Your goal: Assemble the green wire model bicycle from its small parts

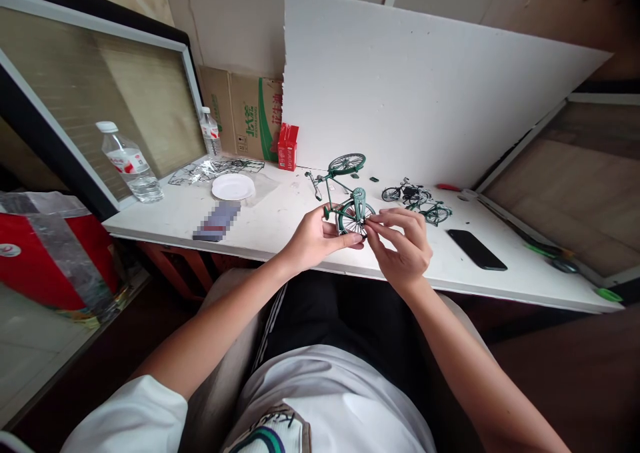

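Observation:
A green model bicycle (359, 203) is held up over the front part of the white table, its handlebar end pointing up and to the left. My left hand (320, 236) grips it around the lower wheel and the saddle, thumb along the wheel's bottom edge. The fingertips of my right hand (403, 243) are pinched together at the hub side of that same wheel; whether a small part sits between them is too small to tell. The other wheel sticks up, away from both hands.
On the white table (280, 229), more small model bicycles (435, 213) and a black phone (477, 249) lie to the right. Leftward are a white plate (233, 187), black part frames and water bottles (133, 166). A red box (288, 147) stands behind.

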{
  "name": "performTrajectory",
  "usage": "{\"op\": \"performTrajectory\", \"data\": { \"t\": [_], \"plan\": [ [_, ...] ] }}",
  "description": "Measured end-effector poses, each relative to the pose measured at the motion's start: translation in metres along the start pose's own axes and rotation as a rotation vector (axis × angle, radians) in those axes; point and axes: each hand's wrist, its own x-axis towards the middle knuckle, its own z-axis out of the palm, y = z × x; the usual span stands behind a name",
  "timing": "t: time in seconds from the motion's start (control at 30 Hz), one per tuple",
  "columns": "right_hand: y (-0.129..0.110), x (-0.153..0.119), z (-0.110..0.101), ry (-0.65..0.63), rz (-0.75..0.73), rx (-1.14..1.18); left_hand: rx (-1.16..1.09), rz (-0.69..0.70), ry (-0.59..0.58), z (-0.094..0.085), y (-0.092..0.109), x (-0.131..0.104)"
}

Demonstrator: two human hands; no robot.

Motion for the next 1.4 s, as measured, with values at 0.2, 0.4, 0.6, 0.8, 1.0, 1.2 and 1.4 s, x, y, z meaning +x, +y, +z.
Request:
{"op": "performTrajectory", "data": {
  "t": [0.2,0.4,0.6,0.8,1.0,1.2,1.4],
  "plan": [
    [0.0009,-0.0037,-0.0022,-0.008,0.099,-0.078,-0.018,0.007,-0.009,0.0021,0.0007,-0.0026],
    [0.0006,-0.0055,-0.0009,-0.003,0.134,-0.075,0.006,0.038,-0.019,0.0024,-0.0001,-0.0038],
    [0.002,-0.0044,-0.0005,-0.014,0.126,0.006,0.069,0.064,-0.02,0.0024,0.0014,-0.0051],
    [0.0032,0.0005,-0.0023,-0.083,0.166,0.034,0.168,0.089,0.007,0.0025,0.0049,-0.0065],
    [0.0035,0.003,-0.0049,-0.151,0.282,0.142,0.241,0.112,0.052,0.0003,0.0024,-0.005],
    [0.0066,0.001,-0.0027,-0.197,0.483,0.217,0.253,0.11,0.067,-0.0011,0.0013,-0.0035],
    [0.0087,-0.0011,0.0013,-0.226,0.769,0.446,0.269,0.095,0.067,-0.0049,-0.0044,-0.0001]
  ]
}}
